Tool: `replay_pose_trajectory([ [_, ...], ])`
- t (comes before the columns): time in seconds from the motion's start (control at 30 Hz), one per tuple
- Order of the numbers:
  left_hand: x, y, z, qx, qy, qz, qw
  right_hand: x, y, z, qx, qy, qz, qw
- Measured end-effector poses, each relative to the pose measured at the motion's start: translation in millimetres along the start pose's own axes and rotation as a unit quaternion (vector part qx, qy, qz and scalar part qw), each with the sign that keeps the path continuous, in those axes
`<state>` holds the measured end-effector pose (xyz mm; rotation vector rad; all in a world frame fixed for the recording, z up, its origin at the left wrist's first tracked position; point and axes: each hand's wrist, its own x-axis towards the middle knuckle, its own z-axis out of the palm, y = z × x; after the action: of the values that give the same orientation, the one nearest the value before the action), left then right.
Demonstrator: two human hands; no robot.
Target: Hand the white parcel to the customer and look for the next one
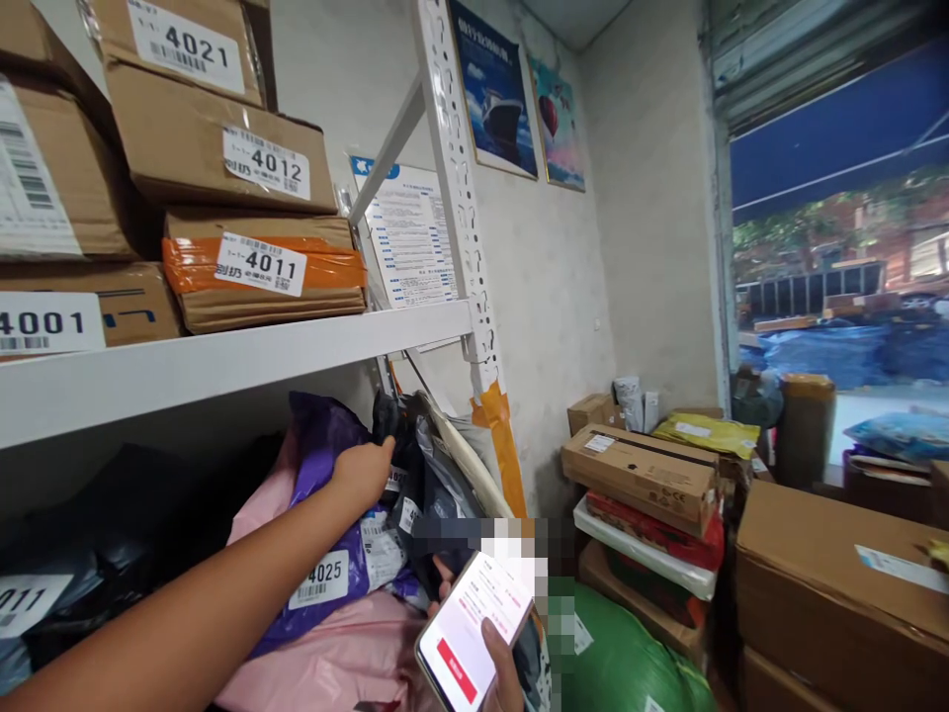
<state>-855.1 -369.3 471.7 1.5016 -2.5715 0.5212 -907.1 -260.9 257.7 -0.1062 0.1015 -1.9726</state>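
Note:
My left hand [365, 475] reaches in from the left below the shelf, its fingers closed at the top of a black plastic parcel bag [388, 420]. Its fingertips are partly hidden. My right hand [501, 661] holds a smartphone [474, 623] tilted, screen up, with the thumb over the screen's right side. Beside the left hand is a purple parcel bag [320, 494] with a label reading 4025. A pink parcel bag [333, 653] lies under it, and grey parcel bags [441, 475] stand to the right of the left hand.
Labelled cardboard boxes [244, 168] sit on the white metal shelf [237, 361] above my arm. Its upright post [458, 198] stands ahead. On the right are stacked cartons [638, 475], a green sack [630, 653] and a large carton [830, 574]. More dark bags [126, 524] lie at left.

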Motion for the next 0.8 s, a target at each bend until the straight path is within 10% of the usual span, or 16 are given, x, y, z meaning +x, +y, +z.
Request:
replay_pose_trajectory([
  [0.27,-2,-40,19.3,-0.025,-0.012,0.055,0.998,4,-4,1,0.002,0.011,-0.033,0.999],
  [0.43,-6,-30,15.0,-0.026,0.022,0.043,0.998,-1,-8,7,-0.045,0.009,-0.036,0.998],
  [0.53,-9,-19,12.0,-0.036,0.06,0.143,0.987,-5,-8,7,-0.096,-0.015,-0.022,0.995],
  [0.67,-8,-11,10.2,-0.047,-0.068,0.238,0.968,-8,-5,-4,-0.178,-0.044,-0.019,0.983],
  [0.8,-6,0,8.0,-0.132,-0.081,0.229,0.961,-8,-8,-18,-0.238,0.009,-0.095,0.966],
])
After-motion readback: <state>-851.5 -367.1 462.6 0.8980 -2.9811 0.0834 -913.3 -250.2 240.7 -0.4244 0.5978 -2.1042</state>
